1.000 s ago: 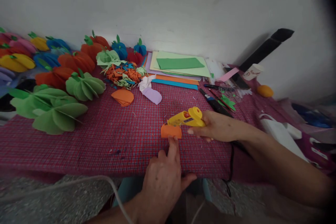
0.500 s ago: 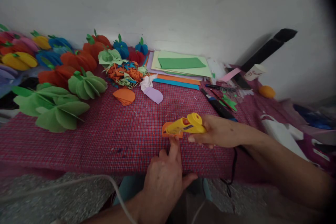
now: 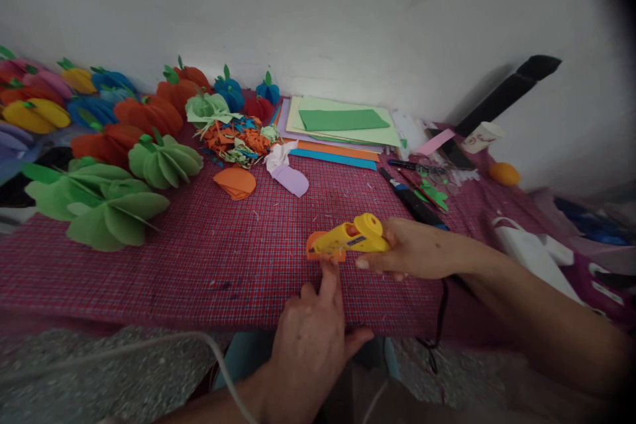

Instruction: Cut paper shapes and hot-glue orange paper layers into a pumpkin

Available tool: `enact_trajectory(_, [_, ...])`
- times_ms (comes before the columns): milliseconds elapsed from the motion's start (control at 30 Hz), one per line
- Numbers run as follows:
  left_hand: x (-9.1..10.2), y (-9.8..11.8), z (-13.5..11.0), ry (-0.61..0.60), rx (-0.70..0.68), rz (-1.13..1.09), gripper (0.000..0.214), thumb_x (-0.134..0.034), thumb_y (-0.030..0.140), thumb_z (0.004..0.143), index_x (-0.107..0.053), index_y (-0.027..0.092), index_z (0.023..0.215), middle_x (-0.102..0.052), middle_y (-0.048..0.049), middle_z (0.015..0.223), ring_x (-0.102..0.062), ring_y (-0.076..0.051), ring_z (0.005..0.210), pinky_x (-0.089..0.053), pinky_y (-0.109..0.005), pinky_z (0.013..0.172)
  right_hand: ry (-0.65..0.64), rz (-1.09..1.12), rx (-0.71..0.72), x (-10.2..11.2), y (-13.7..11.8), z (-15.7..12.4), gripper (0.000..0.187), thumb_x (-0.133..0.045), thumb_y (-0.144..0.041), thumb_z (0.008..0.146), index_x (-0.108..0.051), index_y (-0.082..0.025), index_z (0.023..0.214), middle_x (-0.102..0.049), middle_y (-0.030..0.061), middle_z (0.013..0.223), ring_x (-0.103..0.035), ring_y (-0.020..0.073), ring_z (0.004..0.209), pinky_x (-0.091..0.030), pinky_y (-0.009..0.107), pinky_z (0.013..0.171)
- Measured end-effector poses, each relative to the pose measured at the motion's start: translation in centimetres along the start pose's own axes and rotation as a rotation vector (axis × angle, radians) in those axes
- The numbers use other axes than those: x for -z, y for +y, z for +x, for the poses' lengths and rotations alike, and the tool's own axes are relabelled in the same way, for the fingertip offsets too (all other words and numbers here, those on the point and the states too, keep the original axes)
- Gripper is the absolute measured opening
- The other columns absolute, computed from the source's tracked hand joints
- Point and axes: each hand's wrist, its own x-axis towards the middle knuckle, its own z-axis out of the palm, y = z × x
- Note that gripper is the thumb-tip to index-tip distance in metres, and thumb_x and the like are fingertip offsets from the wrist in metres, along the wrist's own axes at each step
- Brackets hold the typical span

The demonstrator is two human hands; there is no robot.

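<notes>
My right hand is wrapped round a yellow hot glue gun, whose nozzle points left over a small orange paper piece on the cloth. Much of that paper is hidden under the gun. With its index finger stretched out, my left hand touches the paper's near edge; its thumb sticks out to the right and it holds nothing. Beyond, on the cloth, lie a stack of orange paper cutouts and a lilac paper cutout.
Folded paper pumpkins crowd the left side beside a heap of paper shreds. Coloured sheets lie against the wall. A black-handled cutter, a paper cup and a dark cord are on the right.
</notes>
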Motion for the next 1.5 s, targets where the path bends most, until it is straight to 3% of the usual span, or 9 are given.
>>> enact_trajectory(433, [-0.2, 0.0, 0.0, 0.011, 0.008, 0.004, 0.081, -0.049, 0.064, 0.073, -0.044, 0.008, 0.132, -0.047, -0.0184, 0.131, -0.057, -0.019, 0.065, -0.052, -0.034, 0.049, 0.066, 0.04, 0.03, 0.6, 1.1, 0.7, 0.037, -0.051, -0.05, 0.08, -0.054, -0.015, 0.07, -0.052, -0.0031, 0.056, -0.045, 0.0066, 0.043, -0.036, 0.018, 0.04])
enact_trajectory(700, [-0.2, 0.0, 0.0, 0.0, 0.005, 0.019, 0.079, -0.047, 0.063, 0.075, -0.043, 0.009, 0.133, -0.045, -0.0175, 0.134, -0.057, -0.02, 0.066, -0.052, -0.035, 0.05, 0.096, 0.048, 0.027, 1.0, 1.3, 0.4, 0.038, -0.053, -0.051, 0.078, -0.049, -0.017, 0.062, -0.047, -0.0048, 0.048, -0.042, 0.0067, 0.041, -0.034, 0.018, 0.039])
enact_trajectory(1233, [0.0, 0.1, 0.1, -0.035, 0.019, 0.011, 0.079, -0.047, 0.062, 0.075, -0.039, 0.012, 0.136, -0.042, -0.0185, 0.135, -0.057, -0.019, 0.066, -0.05, -0.034, 0.049, 0.133, 0.086, -0.054, 0.8, 2.6, -1.5, 0.041, -0.051, -0.056, 0.077, -0.053, -0.016, 0.068, -0.051, -0.0026, 0.055, -0.042, 0.0067, 0.042, -0.033, 0.019, 0.039])
enact_trajectory(1500, [0.2, 0.1, 0.1, -0.038, 0.017, 0.012, 0.079, -0.047, 0.061, 0.076, -0.037, 0.01, 0.136, -0.044, -0.0183, 0.134, -0.058, -0.02, 0.068, -0.052, -0.035, 0.052, 0.152, 0.041, -0.128, 0.8, 2.8, -2.5, 0.041, -0.052, -0.054, 0.077, -0.05, -0.017, 0.06, -0.047, -0.0037, 0.047, -0.04, 0.0067, 0.04, -0.029, 0.019, 0.038])
